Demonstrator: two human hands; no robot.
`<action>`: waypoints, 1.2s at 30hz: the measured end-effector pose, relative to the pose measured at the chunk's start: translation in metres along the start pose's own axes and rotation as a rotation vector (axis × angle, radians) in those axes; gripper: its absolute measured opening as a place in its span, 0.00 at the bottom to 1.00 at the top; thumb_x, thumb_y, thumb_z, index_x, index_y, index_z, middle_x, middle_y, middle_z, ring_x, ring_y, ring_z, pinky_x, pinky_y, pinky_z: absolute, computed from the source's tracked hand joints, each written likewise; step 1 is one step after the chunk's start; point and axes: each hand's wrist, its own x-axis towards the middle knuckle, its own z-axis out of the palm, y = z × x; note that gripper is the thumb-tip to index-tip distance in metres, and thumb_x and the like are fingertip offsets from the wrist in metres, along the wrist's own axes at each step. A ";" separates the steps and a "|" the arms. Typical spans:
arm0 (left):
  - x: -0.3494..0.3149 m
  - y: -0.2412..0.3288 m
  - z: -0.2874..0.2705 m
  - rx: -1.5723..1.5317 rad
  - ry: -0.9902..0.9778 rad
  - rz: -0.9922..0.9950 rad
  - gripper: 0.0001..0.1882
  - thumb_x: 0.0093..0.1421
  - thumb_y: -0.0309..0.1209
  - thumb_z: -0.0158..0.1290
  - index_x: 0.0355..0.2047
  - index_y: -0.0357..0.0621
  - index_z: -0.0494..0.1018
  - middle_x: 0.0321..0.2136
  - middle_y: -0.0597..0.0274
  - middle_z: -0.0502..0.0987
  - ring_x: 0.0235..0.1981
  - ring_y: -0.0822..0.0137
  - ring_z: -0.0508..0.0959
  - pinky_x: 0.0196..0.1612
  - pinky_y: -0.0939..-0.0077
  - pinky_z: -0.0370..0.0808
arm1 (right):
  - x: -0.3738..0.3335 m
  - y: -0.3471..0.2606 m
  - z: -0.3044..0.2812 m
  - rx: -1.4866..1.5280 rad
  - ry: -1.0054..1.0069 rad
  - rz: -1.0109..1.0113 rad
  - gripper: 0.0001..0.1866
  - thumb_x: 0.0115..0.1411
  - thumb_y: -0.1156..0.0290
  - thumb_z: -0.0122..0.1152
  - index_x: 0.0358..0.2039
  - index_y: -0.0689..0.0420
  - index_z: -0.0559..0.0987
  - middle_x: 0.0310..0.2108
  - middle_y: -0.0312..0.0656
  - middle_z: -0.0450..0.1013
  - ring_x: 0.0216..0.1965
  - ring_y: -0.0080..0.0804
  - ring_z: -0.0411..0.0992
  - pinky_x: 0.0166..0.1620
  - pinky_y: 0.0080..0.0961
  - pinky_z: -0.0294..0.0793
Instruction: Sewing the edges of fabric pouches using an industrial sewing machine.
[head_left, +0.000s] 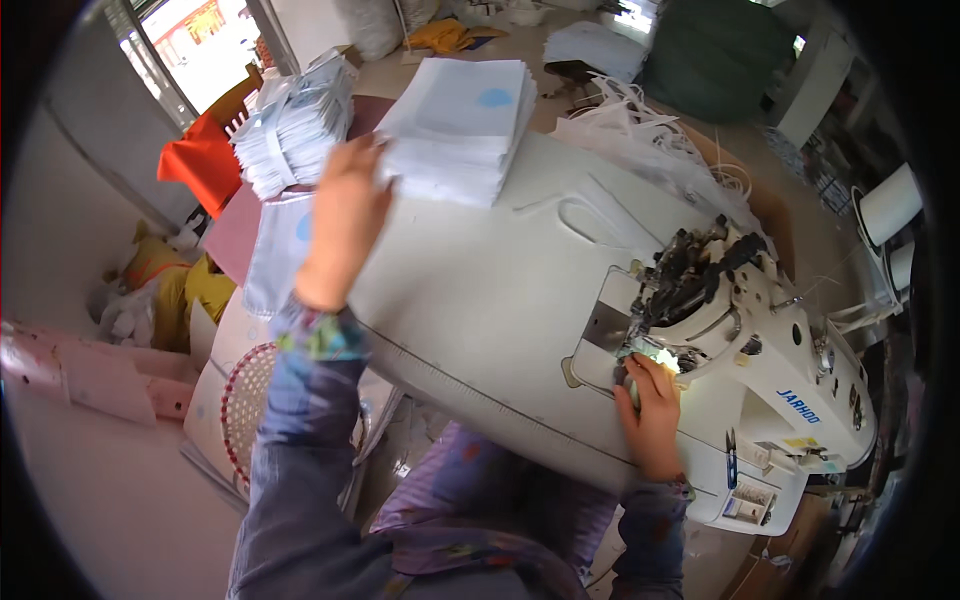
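Straps (615, 208) lie between the white stack (450, 125) and the sewing machine (785, 365).

- Bright orange-red smooth cloth (198, 165), hanging at ten o'clock beside a brown wooden chair back (236, 104)
- Pale whitish plastic sack (368, 26), at eleven o'clock
- Crumpled orange-yellow cloth (438, 37), on the floor at twelve o'clock
- Large dark-green covered bulk (715, 62), between one and two o'clock
- Round cream perforated basket with a red beaded rim (227, 408), at eight o'clock
- Rumpled mustard-yellow cloth (172, 300), at nine o'clock
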 end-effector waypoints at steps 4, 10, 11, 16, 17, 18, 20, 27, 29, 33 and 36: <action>0.052 0.021 0.070 -0.061 0.033 0.322 0.32 0.56 0.21 0.62 0.63 0.42 0.74 0.55 0.47 0.81 0.53 0.43 0.81 0.72 0.53 0.70 | -0.001 0.005 0.004 -0.051 0.009 -0.067 0.23 0.61 0.75 0.71 0.57 0.62 0.81 0.58 0.50 0.78 0.56 0.54 0.76 0.59 0.43 0.76; 0.063 0.023 0.083 -0.027 -0.291 0.127 0.22 0.59 0.23 0.61 0.55 0.49 0.82 0.51 0.59 0.84 0.49 0.51 0.84 0.55 0.58 0.82 | -0.004 0.006 0.001 -0.070 0.016 -0.057 0.23 0.61 0.76 0.71 0.58 0.61 0.82 0.59 0.49 0.78 0.56 0.54 0.78 0.57 0.41 0.78; 0.061 0.019 0.080 -0.119 -0.231 0.157 0.17 0.60 0.26 0.63 0.51 0.46 0.83 0.45 0.57 0.84 0.45 0.51 0.84 0.49 0.59 0.81 | -0.003 0.005 0.001 -0.066 0.016 -0.055 0.23 0.61 0.76 0.71 0.58 0.61 0.82 0.59 0.49 0.78 0.56 0.54 0.78 0.57 0.41 0.78; 0.059 0.005 0.050 -0.370 -0.151 -0.064 0.08 0.67 0.30 0.63 0.43 0.42 0.86 0.37 0.51 0.83 0.40 0.48 0.83 0.39 0.59 0.78 | -0.005 0.002 0.004 -0.048 0.026 -0.055 0.22 0.62 0.76 0.70 0.58 0.61 0.82 0.59 0.49 0.78 0.51 0.54 0.78 0.57 0.41 0.78; 0.055 0.015 0.035 -0.374 -0.156 -0.063 0.08 0.67 0.30 0.63 0.43 0.42 0.86 0.37 0.51 0.83 0.40 0.48 0.83 0.39 0.59 0.78 | -0.006 0.000 0.001 -0.049 0.024 -0.049 0.22 0.62 0.76 0.70 0.58 0.61 0.82 0.59 0.49 0.78 0.51 0.54 0.78 0.57 0.41 0.78; 0.049 0.032 0.017 -0.328 -0.006 0.034 0.08 0.66 0.28 0.62 0.44 0.41 0.85 0.36 0.51 0.82 0.38 0.47 0.82 0.38 0.58 0.78 | -0.008 -0.001 -0.003 -0.086 0.096 -0.087 0.22 0.63 0.76 0.69 0.58 0.61 0.82 0.59 0.49 0.78 0.50 0.51 0.79 0.55 0.40 0.79; 0.022 0.073 -0.020 -0.239 0.064 0.203 0.11 0.63 0.24 0.62 0.45 0.39 0.84 0.34 0.52 0.80 0.34 0.49 0.81 0.35 0.59 0.78 | -0.020 -0.007 -0.003 -0.136 0.164 -0.099 0.21 0.65 0.75 0.69 0.59 0.60 0.82 0.59 0.49 0.77 0.48 0.47 0.79 0.53 0.39 0.80; -0.135 0.171 -0.090 -0.469 -0.601 0.408 0.22 0.54 0.27 0.63 0.51 0.42 0.83 0.35 0.61 0.78 0.35 0.61 0.80 0.38 0.67 0.81 | -0.023 -0.085 0.004 1.041 -0.206 0.612 0.32 0.69 0.72 0.68 0.72 0.59 0.70 0.43 0.46 0.82 0.39 0.30 0.81 0.40 0.31 0.81; -0.140 0.176 -0.088 -0.587 -0.747 0.415 0.24 0.53 0.30 0.65 0.53 0.42 0.84 0.35 0.60 0.80 0.37 0.57 0.82 0.40 0.63 0.82 | -0.030 -0.084 0.010 0.777 -0.271 0.576 0.35 0.68 0.73 0.69 0.73 0.60 0.68 0.39 0.44 0.81 0.33 0.31 0.80 0.37 0.29 0.80; -0.094 0.164 -0.044 -0.784 -0.863 0.379 0.21 0.65 0.42 0.65 0.53 0.42 0.81 0.43 0.52 0.80 0.46 0.46 0.81 0.51 0.54 0.79 | -0.053 -0.072 0.028 0.434 -0.131 0.354 0.36 0.65 0.74 0.71 0.72 0.59 0.69 0.28 0.43 0.76 0.25 0.33 0.77 0.33 0.31 0.77; -0.066 0.170 0.019 -0.615 -0.568 0.303 0.13 0.65 0.34 0.64 0.47 0.42 0.81 0.46 0.50 0.78 0.48 0.44 0.79 0.55 0.53 0.77 | -0.058 -0.076 0.032 0.392 -0.091 0.324 0.36 0.64 0.74 0.71 0.72 0.58 0.70 0.27 0.44 0.74 0.25 0.37 0.76 0.33 0.32 0.76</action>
